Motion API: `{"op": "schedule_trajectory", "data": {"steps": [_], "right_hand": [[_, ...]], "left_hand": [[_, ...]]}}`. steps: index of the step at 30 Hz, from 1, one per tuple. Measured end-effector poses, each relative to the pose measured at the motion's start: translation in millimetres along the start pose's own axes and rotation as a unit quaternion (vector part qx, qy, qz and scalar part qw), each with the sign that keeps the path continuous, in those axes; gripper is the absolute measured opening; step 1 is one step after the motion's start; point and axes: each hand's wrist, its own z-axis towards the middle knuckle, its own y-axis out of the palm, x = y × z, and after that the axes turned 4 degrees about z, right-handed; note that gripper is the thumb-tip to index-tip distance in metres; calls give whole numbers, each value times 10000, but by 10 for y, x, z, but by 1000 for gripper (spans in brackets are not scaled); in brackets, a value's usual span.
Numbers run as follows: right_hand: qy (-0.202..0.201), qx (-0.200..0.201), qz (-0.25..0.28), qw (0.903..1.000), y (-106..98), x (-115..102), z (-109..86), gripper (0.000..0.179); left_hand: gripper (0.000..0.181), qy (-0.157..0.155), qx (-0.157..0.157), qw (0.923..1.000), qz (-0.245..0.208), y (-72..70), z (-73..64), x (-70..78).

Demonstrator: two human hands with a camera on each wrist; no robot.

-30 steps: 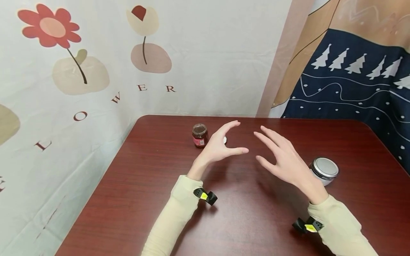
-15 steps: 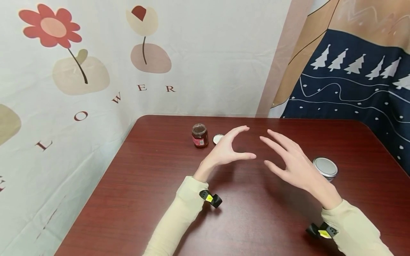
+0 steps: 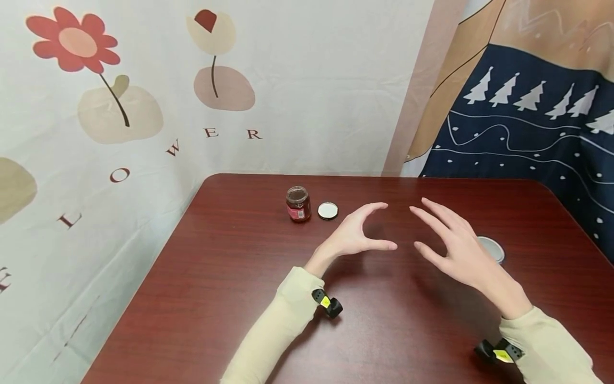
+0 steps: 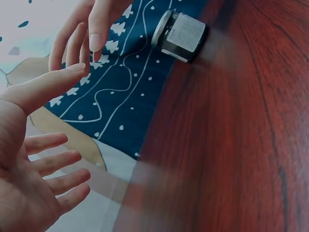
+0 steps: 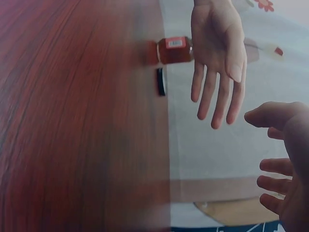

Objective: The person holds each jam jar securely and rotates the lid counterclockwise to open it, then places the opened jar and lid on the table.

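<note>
My left hand (image 3: 354, 234) is held in the air over the table, thumb and fingers spread apart around nothing. Facing it, my right hand (image 3: 455, 248) also hovers with spread fingers and holds nothing. Left of the left hand stands an uncovered glass jar (image 3: 298, 205) with dark contents and a red label. Its neighbour is a round lid (image 3: 328, 211), lying flat with a white face up. Behind the right hand is a second jar, mostly hidden in the head view except its silver lid (image 3: 494, 249); the left wrist view shows this closed jar's white label (image 4: 185, 33).
A dark red wooden table (image 3: 216, 266) lies under both hands. Along its far edge hangs a pale curtain (image 3: 326, 96) with printed flowers, and at the right a navy cloth (image 3: 518, 133) with white trees. Each wrist wears a small black camera (image 3: 328, 304).
Both hands have drifted right and slightly toward me, keeping their spread shape. The white lid has come fully into view, while the right hand now covers more of the silver-lidded jar.
</note>
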Motion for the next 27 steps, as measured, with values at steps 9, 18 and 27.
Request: {"op": "schedule_trajectory", "data": {"steps": [9, 18, 27], "right_hand": [[492, -132, -168, 9986, -82, 135, -113, 77], [919, -338, -178, 9950, -135, 257, -268, 74], [1447, -424, -242, 9883, -182, 359, -446, 69]], "left_hand": [[88, -34, -119, 9999, 55, 77, 66, 27], [87, 39, -296, 9995, 73, 229, 108, 36], [87, 67, -461, 9989, 94, 397, 155, 88]]}}
